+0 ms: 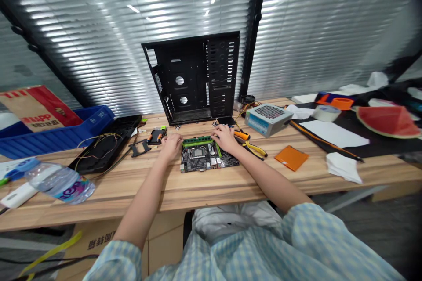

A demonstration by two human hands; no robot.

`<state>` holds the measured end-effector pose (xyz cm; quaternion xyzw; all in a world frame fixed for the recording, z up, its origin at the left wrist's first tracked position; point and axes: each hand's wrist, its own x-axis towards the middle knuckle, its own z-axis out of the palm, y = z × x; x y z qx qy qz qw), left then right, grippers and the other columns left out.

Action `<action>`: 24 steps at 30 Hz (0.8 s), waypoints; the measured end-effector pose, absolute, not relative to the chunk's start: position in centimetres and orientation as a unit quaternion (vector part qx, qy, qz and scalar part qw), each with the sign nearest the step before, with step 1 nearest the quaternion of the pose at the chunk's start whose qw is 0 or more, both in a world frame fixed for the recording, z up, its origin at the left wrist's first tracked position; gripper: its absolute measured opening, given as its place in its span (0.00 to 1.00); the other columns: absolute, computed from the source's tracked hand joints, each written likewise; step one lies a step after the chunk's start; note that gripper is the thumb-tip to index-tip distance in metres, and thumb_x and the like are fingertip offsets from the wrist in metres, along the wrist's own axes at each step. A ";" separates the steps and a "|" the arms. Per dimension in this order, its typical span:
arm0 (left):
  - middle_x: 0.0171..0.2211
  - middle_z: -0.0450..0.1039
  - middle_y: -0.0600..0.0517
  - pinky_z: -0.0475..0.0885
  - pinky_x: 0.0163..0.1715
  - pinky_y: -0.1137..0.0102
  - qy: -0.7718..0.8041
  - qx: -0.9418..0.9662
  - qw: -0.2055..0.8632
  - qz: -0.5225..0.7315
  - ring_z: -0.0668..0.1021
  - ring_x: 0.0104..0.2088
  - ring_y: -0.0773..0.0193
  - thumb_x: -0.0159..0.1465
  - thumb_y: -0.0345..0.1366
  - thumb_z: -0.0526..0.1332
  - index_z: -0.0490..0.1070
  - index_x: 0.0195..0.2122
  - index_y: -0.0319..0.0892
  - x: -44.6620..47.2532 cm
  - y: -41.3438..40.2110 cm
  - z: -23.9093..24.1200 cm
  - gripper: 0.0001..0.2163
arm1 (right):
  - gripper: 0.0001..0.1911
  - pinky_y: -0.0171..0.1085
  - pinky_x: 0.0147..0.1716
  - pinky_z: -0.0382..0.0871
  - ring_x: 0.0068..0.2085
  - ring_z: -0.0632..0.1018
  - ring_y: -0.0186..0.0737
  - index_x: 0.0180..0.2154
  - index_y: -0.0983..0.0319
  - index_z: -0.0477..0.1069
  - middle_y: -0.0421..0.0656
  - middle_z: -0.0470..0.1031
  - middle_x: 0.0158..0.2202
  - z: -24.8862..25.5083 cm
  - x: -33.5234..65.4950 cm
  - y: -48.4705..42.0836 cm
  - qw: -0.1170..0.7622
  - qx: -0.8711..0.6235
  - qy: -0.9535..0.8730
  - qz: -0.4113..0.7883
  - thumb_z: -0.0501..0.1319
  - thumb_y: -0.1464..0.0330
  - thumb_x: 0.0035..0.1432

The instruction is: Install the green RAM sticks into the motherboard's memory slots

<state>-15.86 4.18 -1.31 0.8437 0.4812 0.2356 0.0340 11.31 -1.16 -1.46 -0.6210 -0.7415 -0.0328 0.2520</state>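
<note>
A black motherboard (198, 164) lies flat on the wooden table in front of me. Along its far edge runs a green RAM stick (197, 139), in line with the green memory slots; whether it is seated cannot be made out. My left hand (171, 146) is closed at the stick's left end, fingers curled around that corner. At the right end my right hand (226, 138) bends over the board's far corner, its fingertips closed on the stick and partly hidden. The bare processor socket (198, 153) faces up between my forearms.
Behind the board stands an open black computer case (194, 79). A power supply (268, 118), yellow-handled pliers (253, 148) and an orange pouch (292, 158) lie to the right. On the left are a black bracket (140, 147), a plastic bottle (62, 182) and a blue bin (66, 136).
</note>
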 end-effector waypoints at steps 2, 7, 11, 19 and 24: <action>0.45 0.75 0.47 0.55 0.50 0.56 0.481 0.845 0.035 0.232 0.71 0.50 0.54 0.67 0.37 0.51 0.69 0.39 0.44 -15.9 4.2 -1.4 0.08 | 0.11 0.46 0.45 0.53 0.51 0.64 0.49 0.40 0.56 0.75 0.47 0.68 0.52 -1.5 11.3 -1.1 0.252 -0.621 -0.742 -0.029 0.54 0.63 0.65; 0.45 0.75 0.47 0.56 0.50 0.56 0.480 0.846 0.036 0.231 0.71 0.50 0.53 0.66 0.37 0.52 0.70 0.39 0.45 -16.0 4.4 -1.6 0.08 | 0.11 0.46 0.45 0.53 0.51 0.63 0.49 0.41 0.56 0.75 0.47 0.68 0.51 -1.5 11.3 -1.2 0.247 -0.621 -0.743 -0.030 0.54 0.62 0.65; 0.45 0.75 0.46 0.56 0.50 0.56 0.477 0.846 0.039 0.233 0.71 0.50 0.54 0.67 0.38 0.51 0.70 0.39 0.45 -16.0 4.5 -1.7 0.09 | 0.10 0.46 0.45 0.54 0.51 0.63 0.48 0.41 0.56 0.75 0.47 0.68 0.52 -1.5 11.3 -1.2 0.231 -0.627 -0.744 -0.030 0.56 0.62 0.64; 0.44 0.76 0.47 0.56 0.49 0.57 0.478 0.850 0.040 0.218 0.71 0.50 0.55 0.66 0.38 0.51 0.70 0.38 0.44 -15.9 4.5 -1.6 0.09 | 0.11 0.47 0.45 0.54 0.51 0.64 0.49 0.41 0.56 0.75 0.47 0.68 0.51 -1.4 11.2 -1.3 0.224 -0.627 -0.746 -0.027 0.55 0.62 0.64; 0.44 0.76 0.48 0.57 0.48 0.58 0.477 0.854 0.039 0.205 0.72 0.50 0.55 0.66 0.37 0.52 0.70 0.37 0.44 -16.0 4.5 -1.5 0.08 | 0.11 0.46 0.45 0.54 0.51 0.64 0.49 0.41 0.56 0.75 0.47 0.68 0.51 -1.4 11.2 -1.3 0.227 -0.628 -0.744 -0.019 0.55 0.62 0.64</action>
